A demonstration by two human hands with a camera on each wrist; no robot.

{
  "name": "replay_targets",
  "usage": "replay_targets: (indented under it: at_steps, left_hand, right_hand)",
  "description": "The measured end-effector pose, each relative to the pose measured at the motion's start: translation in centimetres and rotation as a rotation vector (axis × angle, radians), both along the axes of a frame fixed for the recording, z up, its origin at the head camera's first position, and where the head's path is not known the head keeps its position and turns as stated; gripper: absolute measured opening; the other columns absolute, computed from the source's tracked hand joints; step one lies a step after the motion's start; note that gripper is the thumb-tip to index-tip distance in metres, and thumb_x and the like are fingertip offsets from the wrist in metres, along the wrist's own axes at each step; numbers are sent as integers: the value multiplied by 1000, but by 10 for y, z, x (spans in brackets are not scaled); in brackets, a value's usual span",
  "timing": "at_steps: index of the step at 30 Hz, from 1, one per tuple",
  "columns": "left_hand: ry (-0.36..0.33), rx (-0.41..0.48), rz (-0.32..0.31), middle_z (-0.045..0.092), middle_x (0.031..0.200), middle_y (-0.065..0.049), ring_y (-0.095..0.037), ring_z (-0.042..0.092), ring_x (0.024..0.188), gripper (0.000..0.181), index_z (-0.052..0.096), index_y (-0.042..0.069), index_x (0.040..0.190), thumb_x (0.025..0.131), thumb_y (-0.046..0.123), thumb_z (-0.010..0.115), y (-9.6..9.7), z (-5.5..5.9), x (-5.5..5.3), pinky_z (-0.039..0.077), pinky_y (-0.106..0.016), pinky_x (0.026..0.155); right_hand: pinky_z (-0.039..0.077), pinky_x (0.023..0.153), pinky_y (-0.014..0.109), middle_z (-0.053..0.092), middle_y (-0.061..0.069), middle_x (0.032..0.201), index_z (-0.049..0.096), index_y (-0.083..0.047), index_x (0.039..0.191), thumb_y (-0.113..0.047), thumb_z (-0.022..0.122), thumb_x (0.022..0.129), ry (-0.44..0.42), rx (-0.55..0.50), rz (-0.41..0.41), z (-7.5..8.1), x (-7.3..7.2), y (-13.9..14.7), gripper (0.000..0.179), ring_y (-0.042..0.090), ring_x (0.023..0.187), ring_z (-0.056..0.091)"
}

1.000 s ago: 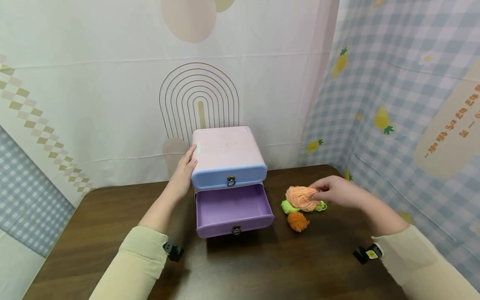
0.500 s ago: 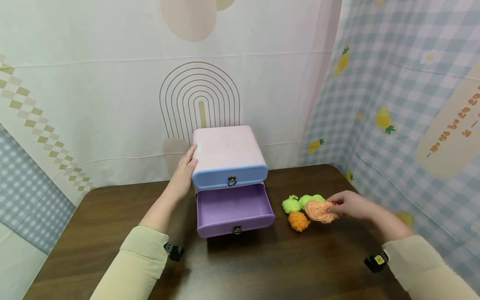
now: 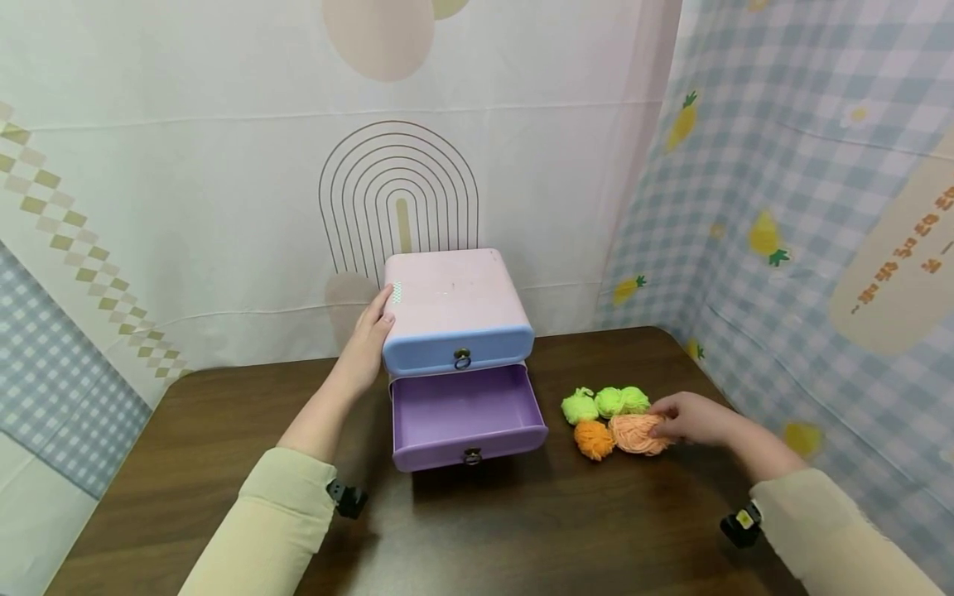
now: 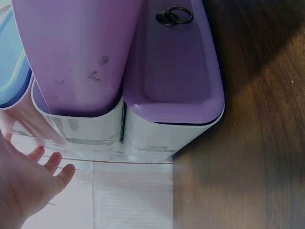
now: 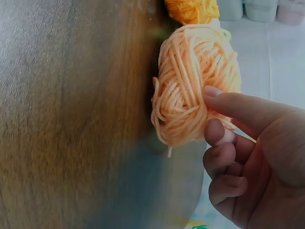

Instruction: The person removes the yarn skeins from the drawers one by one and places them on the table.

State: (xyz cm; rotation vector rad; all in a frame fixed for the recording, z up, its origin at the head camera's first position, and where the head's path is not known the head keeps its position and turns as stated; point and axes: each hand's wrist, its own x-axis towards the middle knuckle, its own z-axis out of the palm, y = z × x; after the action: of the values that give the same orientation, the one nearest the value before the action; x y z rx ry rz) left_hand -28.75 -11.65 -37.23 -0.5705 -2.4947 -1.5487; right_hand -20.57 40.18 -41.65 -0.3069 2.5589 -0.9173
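Note:
My right hand (image 3: pixel 696 420) pinches the near end of a peach ball of yarn (image 3: pixel 633 434) between thumb and forefinger, low over the table on the right. In the right wrist view, the thumb (image 5: pixel 224 98) lies on the strands and the other fingers curl beside them. My left hand (image 3: pixel 365 352) rests along the left side of a small drawer cabinet (image 3: pixel 450 290) with a pink top, its fingers extended. Below the blue top drawer (image 3: pixel 421 354), a purple drawer (image 3: pixel 455 406) is pulled out with nothing inside.
An orange ball of yarn (image 3: pixel 594 440) lies just left of the peach one. Green yarn balls (image 3: pixel 579 406) sit behind them. A lower purple drawer (image 4: pixel 176 62) with a ring pull is closed. Patterned cloth (image 3: pixel 224 207) hangs behind the wooden table (image 3: pixel 522 530).
My right hand has carried the peach yarn rightward and down from above the green yarn to beside the orange ball, uncovering the green balls. My left hand has stayed on the cabinet.

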Motion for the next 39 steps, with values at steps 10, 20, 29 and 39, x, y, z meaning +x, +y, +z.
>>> replay_targets:
  at_steps: [10,20,29,39]
  left_hand:
    - [-13,4,-2,15,163,-15,-34,11,149,58,19,25,160,106,41,29,0,0,-1,11,-61,115]
    - [-4,-1,0,15,163,-14,-33,11,149,58,19,27,160,105,44,29,0,0,0,12,-61,115]
    - [-4,0,5,15,163,-14,-33,11,149,58,19,28,160,105,44,29,0,-1,-1,13,-61,115]
    - [-9,-7,8,15,163,-13,-33,11,149,58,19,28,160,105,44,29,0,1,2,13,-61,115]
  right_hand:
    - [45,50,32,59,6,70,59,8,127,-18,70,93,25,-7,30,8,2,-4,44,14,54,48]
    - [46,51,32,57,9,74,59,4,130,-21,68,94,38,20,-5,21,4,0,44,15,56,49]
    - [43,49,30,58,14,77,58,4,131,-23,65,97,78,-7,11,26,7,-8,44,12,53,45]
    - [48,52,32,61,12,82,66,-4,125,-28,66,96,111,-46,35,26,19,-39,37,20,60,52]
